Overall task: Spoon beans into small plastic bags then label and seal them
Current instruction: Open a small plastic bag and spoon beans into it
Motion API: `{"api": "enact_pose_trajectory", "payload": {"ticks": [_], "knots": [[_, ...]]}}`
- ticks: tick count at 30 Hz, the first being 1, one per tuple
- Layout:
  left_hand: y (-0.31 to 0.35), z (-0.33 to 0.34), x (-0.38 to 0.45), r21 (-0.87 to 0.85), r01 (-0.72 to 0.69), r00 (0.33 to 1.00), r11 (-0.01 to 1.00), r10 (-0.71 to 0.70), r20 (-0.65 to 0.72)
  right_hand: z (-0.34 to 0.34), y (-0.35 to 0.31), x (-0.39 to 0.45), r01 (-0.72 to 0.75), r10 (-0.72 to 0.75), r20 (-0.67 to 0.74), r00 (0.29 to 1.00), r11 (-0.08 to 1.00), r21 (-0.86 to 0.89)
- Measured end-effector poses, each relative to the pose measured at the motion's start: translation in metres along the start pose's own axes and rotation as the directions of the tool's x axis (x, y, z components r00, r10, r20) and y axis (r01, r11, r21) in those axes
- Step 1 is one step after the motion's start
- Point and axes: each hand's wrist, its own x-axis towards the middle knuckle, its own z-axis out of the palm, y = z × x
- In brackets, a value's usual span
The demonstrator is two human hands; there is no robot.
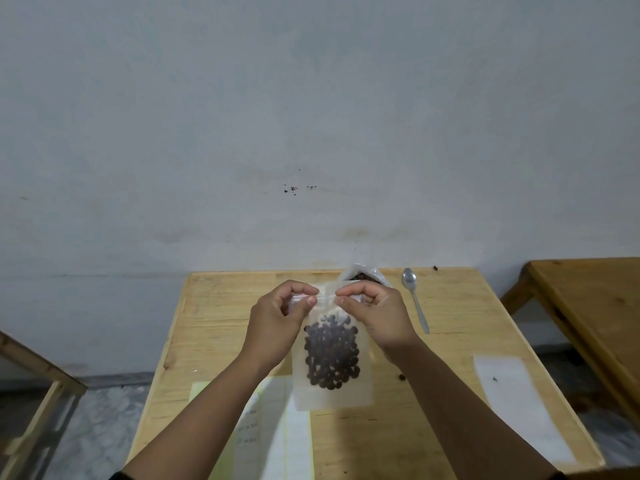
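Observation:
A small clear plastic bag [331,393] hangs above the wooden table [214,327], with a clump of dark beans [331,355] in its middle. My left hand [280,323] pinches the bag's top strip on the left side. My right hand [377,317] pinches the same strip on the right, the fingertips of both hands nearly meeting. Behind my right hand stands a larger open bag of beans [363,276], partly hidden. A metal spoon [414,297] lies on the table to its right.
Sheets of label paper [273,434] lie near the table's front edge. An empty clear bag [516,396] lies flat at the right. One loose bean [401,377] sits on the table. A second wooden table [588,306] stands to the right, a wooden frame [38,368] at left.

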Motion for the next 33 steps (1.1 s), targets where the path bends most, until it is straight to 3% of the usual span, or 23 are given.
{"api": "enact_pose_trajectory", "payload": {"ticks": [9, 17, 21, 33], "knots": [[0.004, -0.005, 0.005, -0.07, 0.039, 0.992, 0.997, -0.03, 0.126, -0.005, 0.005, 0.005, -0.033, 0.032, 0.029, 0.999, 0.998, 0.057], [0.004, 0.003, 0.001, 0.041, -0.018, 1.0, 0.999, 0.018, 0.006, -0.001, 0.01, 0.007, -0.022, 0.023, -0.017, 1.0, 0.996, 0.086], [0.004, 0.004, 0.0, 0.06, -0.014, 1.0, 0.998, 0.013, 0.022, -0.003, 0.011, 0.008, -0.04, 0.038, 0.053, 0.998, 0.998, 0.038], [-0.005, 0.02, -0.011, 0.001, 0.076, 0.997, 0.997, -0.076, 0.018, -0.001, 0.022, -0.003, -0.063, 0.062, 0.04, 0.997, 0.998, 0.025]]}}
